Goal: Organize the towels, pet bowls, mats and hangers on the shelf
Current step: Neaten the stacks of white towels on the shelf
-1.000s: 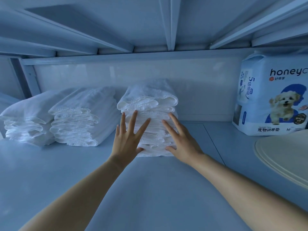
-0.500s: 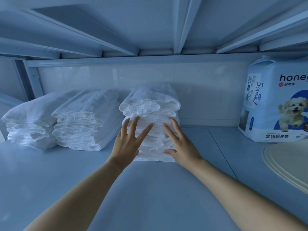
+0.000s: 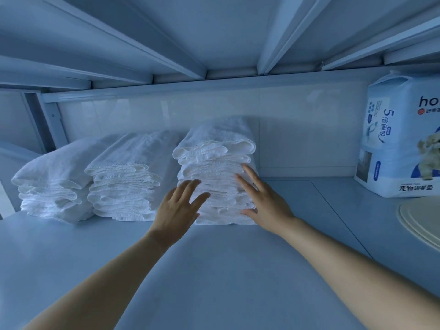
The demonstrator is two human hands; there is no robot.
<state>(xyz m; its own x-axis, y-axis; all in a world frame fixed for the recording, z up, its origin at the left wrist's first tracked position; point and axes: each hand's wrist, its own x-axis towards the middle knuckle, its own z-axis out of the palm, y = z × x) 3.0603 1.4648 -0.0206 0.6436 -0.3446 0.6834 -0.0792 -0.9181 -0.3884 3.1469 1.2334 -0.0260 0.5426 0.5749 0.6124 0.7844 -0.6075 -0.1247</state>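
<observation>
Three stacks of folded white towels stand in a row at the back of the shelf. The right-hand stack is the tallest. My left hand lies flat against its front left with straight fingers. My right hand presses flat on its front right side, thumb low near the shelf. The middle stack and the left stack sit untouched beside it.
A white and blue pack of pet training pads stands at the back right. Pale round mats lie at the right edge. The shelf's back wall and the beams of the shelf above enclose the space.
Both hands stay flat on the front of the right towel stack. The right hand has slid toward the stack's right side, and the stack sits a little farther back.
</observation>
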